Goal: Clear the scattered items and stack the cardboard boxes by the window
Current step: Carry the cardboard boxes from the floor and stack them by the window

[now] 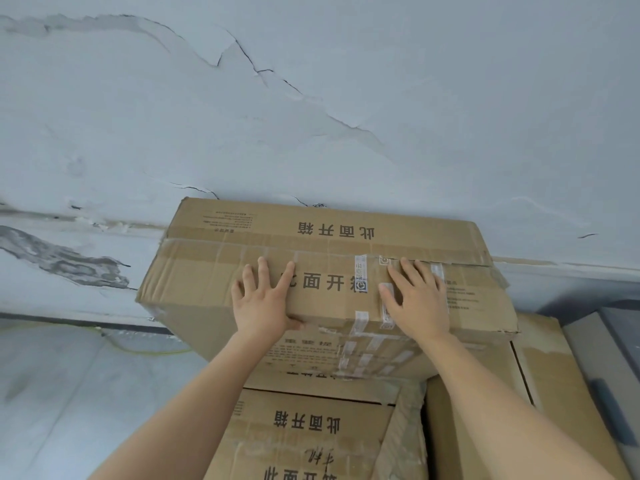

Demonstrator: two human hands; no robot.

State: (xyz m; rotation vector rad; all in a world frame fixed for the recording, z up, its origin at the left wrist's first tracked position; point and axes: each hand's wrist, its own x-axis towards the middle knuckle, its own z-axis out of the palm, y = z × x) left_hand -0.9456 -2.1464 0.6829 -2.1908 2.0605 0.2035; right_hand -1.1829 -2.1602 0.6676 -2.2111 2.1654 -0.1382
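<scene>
A large brown cardboard box (214, 271) with printed characters and clear tape sits on top of a stack against the wall. My left hand (261, 303) lies flat on its lid near the front edge, fingers spread, thumb hooked over the front edge. My right hand (419, 301) also rests flat on the lid, to the right of the tape strip. A second box (304, 431) with the same print stands lower and nearer me. Another cardboard box (550, 382) stands to the right of the stack.
A pale wall (311, 98) with cracked, peeling paint rises right behind the stack. Grey floor (69, 393) lies to the left, with a yellowish cable (149, 349) along the wall base. A grey object (609, 375) stands at the far right.
</scene>
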